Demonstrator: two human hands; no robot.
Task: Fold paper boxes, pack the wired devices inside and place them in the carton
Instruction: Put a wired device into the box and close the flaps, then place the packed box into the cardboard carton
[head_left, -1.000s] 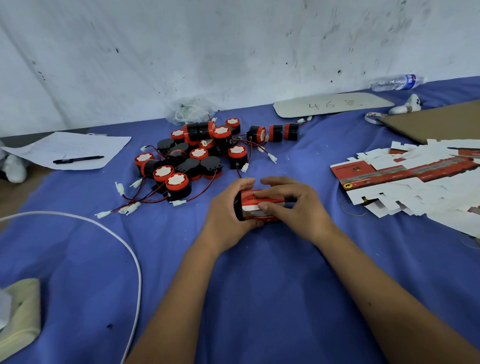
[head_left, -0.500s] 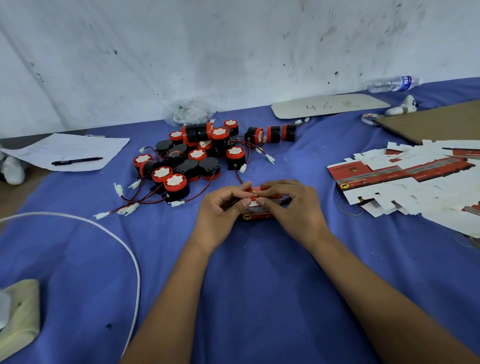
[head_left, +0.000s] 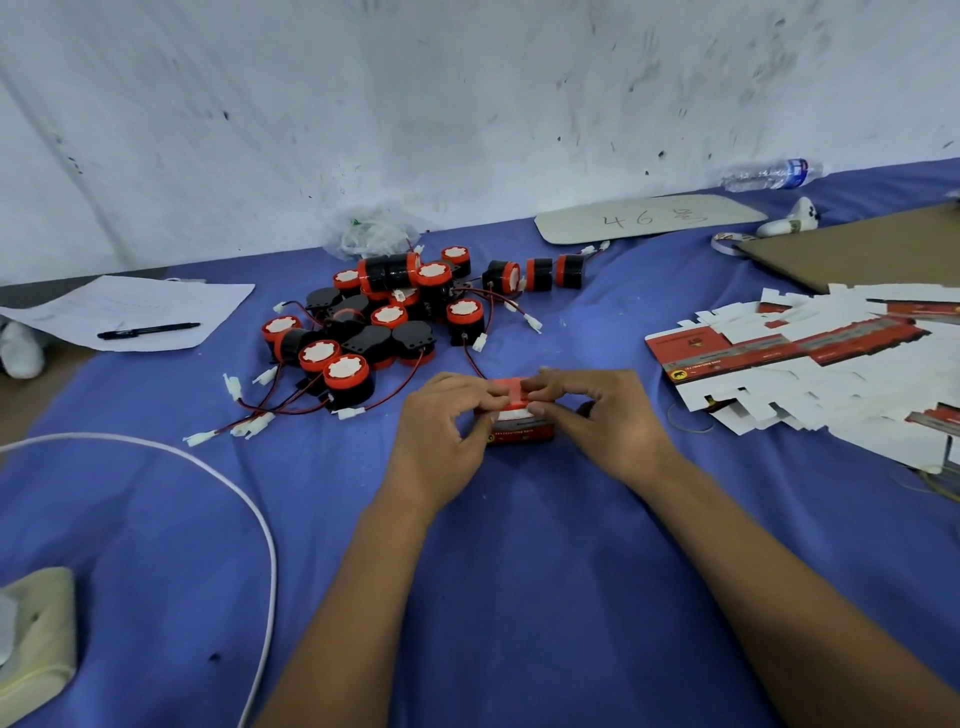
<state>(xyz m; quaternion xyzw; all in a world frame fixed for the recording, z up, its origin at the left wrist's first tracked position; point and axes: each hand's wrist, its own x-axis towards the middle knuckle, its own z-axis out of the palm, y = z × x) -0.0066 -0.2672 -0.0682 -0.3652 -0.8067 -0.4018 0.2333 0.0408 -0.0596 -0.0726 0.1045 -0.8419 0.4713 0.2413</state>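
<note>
now both hands, left hand (head_left: 441, 431) and right hand (head_left: 597, 415), pinch the red paper box (head_left: 519, 423) on the table (head_left: 519, 571), apparently closing its top flap; next, probably tuck it shut.

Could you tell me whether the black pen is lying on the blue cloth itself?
No, the black pen lies on the white sheet of paper at the far left, not directly on the blue cloth.

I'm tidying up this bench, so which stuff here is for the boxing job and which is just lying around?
For the job: red paper box, pile of wired devices, flat box blanks.

Lying about: pen, paper sheet, water bottle, white cable.
</note>
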